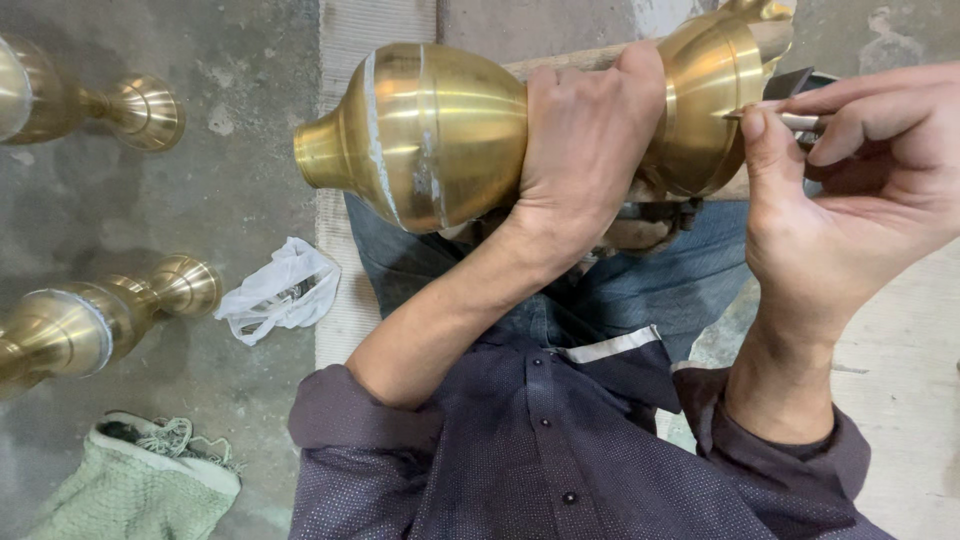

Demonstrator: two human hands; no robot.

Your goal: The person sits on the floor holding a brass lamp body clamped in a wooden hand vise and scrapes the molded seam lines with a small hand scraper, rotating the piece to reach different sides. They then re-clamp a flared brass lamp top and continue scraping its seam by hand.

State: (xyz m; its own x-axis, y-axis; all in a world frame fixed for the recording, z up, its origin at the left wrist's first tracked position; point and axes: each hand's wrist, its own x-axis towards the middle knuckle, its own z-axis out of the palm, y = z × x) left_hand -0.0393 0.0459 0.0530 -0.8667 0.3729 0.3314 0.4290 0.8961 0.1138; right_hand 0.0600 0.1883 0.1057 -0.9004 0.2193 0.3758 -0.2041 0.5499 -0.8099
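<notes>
While L hand (585,140) clamps brass vase (440,130) (waist) | R hand (850,190) fingers pinch metal tool (795,120)

Left grip (585,140) clasped, right grip (850,190) seemingly pinched.

head view, steeply downward, close (lap)

1. The left hand (585,150) grips the waist of a large bulbous polished brass vessel (430,130) lying across the lap.
2. The right hand (850,190) pinches a thin grey metal tool (800,121) against the vessel's flared section.
3. Two similar brass pieces (90,320) lie on the grey concrete floor (230,190).
</notes>
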